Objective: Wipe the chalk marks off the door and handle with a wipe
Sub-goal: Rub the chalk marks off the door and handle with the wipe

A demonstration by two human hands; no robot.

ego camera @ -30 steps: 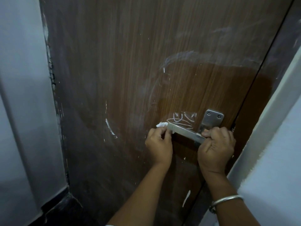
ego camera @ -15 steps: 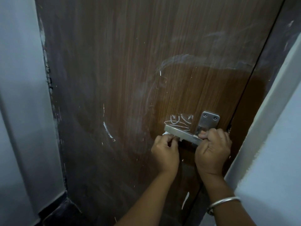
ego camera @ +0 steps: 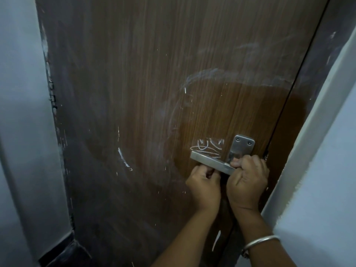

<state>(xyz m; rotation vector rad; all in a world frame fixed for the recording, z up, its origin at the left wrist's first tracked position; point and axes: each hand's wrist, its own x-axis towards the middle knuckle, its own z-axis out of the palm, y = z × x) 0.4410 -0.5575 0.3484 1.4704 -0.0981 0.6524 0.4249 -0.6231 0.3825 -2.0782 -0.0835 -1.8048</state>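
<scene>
Right hand (ego camera: 248, 182) has its grip curled tight round the flat, brushed-metal handle (ego camera: 208, 160) at its inner end, below the screwed rectangular plate (ego camera: 243, 146). Left hand (ego camera: 205, 185) sits just beneath the lever's middle, fingers curled in a narrow grip; what it holds is hidden, so I cannot tell. White looping chalk marks (ego camera: 208, 148) lie on the wood-grain door (ego camera: 154, 74) just above the handle, amid hazy smears. A smooth silver bangle (ego camera: 260, 242) rings the right wrist.

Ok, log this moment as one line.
left hand: curled under handle, wipe hidden | right hand: grips handle | chalk scribble: unwiped above handle
</scene>
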